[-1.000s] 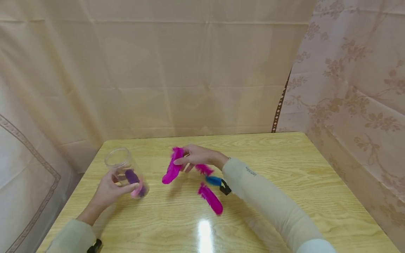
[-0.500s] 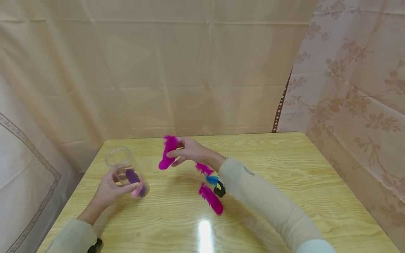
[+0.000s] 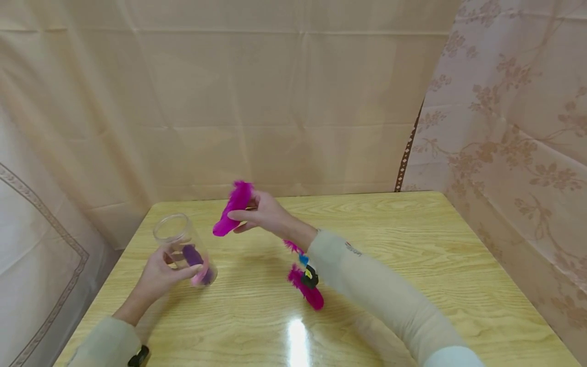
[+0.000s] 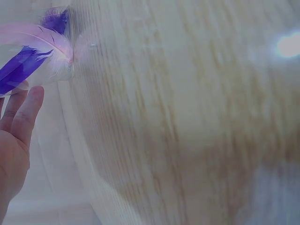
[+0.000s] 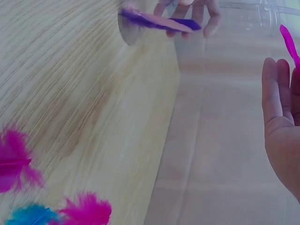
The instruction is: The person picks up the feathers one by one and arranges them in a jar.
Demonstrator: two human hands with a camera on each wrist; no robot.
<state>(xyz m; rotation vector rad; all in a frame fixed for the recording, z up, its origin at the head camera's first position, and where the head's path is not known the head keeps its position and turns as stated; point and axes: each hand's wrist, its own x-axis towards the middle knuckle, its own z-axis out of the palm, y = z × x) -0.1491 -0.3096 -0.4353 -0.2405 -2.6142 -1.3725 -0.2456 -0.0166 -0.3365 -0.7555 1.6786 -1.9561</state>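
Note:
My left hand (image 3: 156, 275) grips a clear plastic jar (image 3: 185, 238) around its side at the table's left; the jar stands upright with its mouth uncovered. Inside it lie purple feathers (image 3: 191, 255) and a pale pink feather (image 4: 35, 33). Raised over the table to the right of the jar, my right hand (image 3: 268, 214) pinches a magenta feather (image 3: 233, 210) between thumb and fingers. The feather's lower tip points toward the jar, a short gap away from it. In the right wrist view only the tip of this feather shows, above the fingers.
Beneath the right forearm, a magenta feather (image 3: 314, 296), a second magenta feather (image 5: 89, 209) and a blue feather (image 5: 32, 215) lie on the wooden table (image 3: 390, 219). A black wrist mount (image 3: 310, 277) partly covers them in the head view. A beige curtain (image 3: 275, 102) hangs behind the table.
My right hand has carried the magenta feather up and leftward, closer to the jar. The right forearm now covers more of the blue feather. My left hand and the jar have stayed put.

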